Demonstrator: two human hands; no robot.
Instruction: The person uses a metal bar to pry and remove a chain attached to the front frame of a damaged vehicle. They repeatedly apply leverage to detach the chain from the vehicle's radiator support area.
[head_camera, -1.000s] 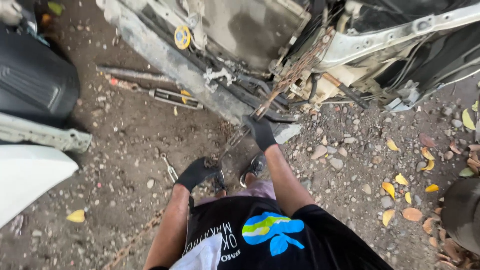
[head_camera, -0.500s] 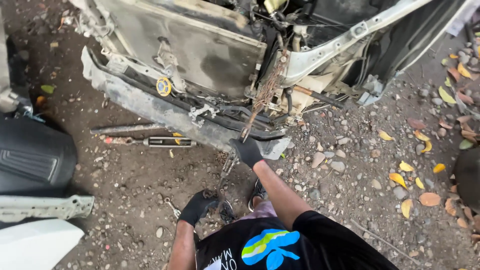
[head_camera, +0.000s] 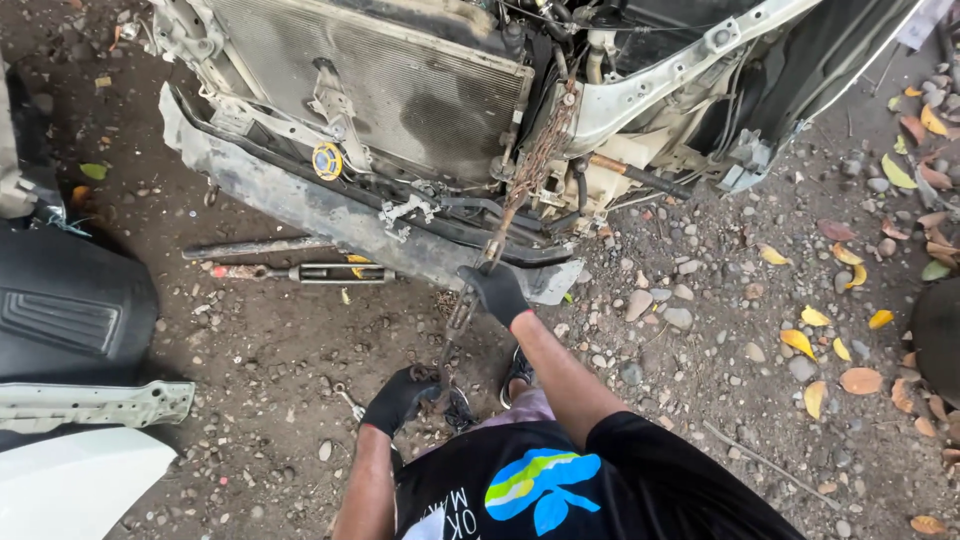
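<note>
Since half a second ago, both gloved hands hold the same chain, while the view has swung left, bringing the radiator more fully into sight. Right hand (head_camera: 497, 292), in a black glove, is closed tight around a rusty chain (head_camera: 527, 172). From that grip the chain climbs up and away to the stripped front of a car (bumper cover gone), where it passes beside the radiator (head_camera: 400, 90) and a white metal frame bar (head_camera: 660, 85). Below that grip the chain drops toward the person and into the left hand (head_camera: 400, 400), also in a black glove, fingers curled shut around the lower links close to the ground. Just left of the lower grip lies a small wrench (head_camera: 350, 403) on the dirt. Further left of both grips, a long turnbuckle tool (head_camera: 300, 273) lies along the grey lower bumper beam (head_camera: 300, 205). Yellow leaves (head_camera: 800, 340) lie scattered over the gravel, well to the right of the upper grip.
</note>
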